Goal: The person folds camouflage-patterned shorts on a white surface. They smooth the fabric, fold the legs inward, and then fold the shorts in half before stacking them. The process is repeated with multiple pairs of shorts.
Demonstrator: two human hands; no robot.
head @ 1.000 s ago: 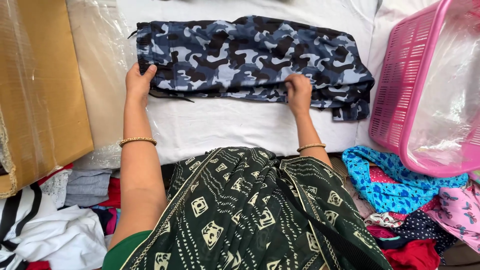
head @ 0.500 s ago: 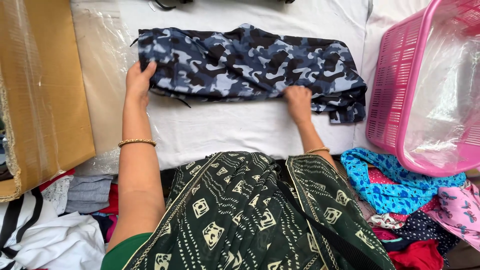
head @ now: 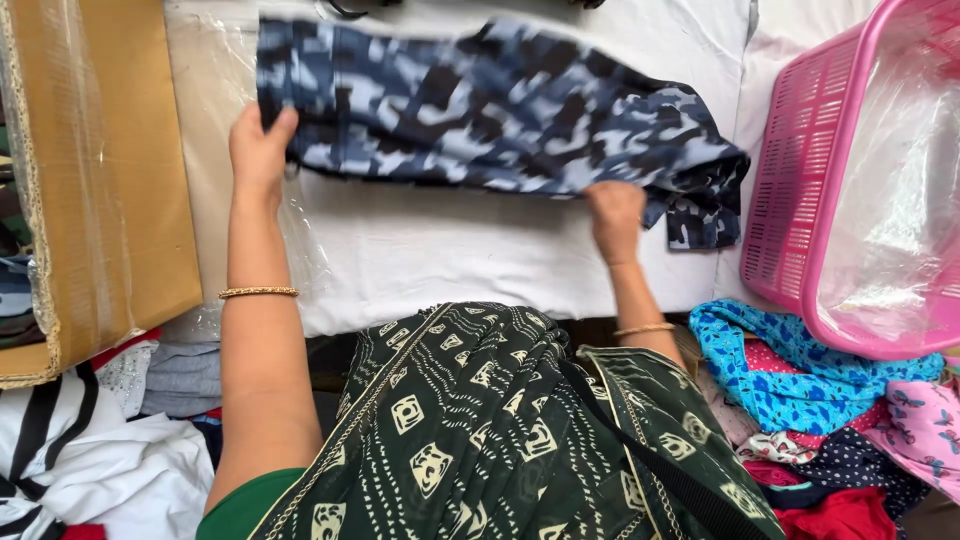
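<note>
Both hands on blue camo garment (head: 500, 110), upper centre of frame, lying on white table cover (head: 440, 250). L hand (head: 260, 150) pinches its left edge; R hand (head: 615, 215) grips lower edge. Pink basket (head: 800, 200) at right

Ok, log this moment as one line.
left hand: grips camouflage garment left edge | right hand: grips its lower edge | surface: white table | pink basket at right
</note>
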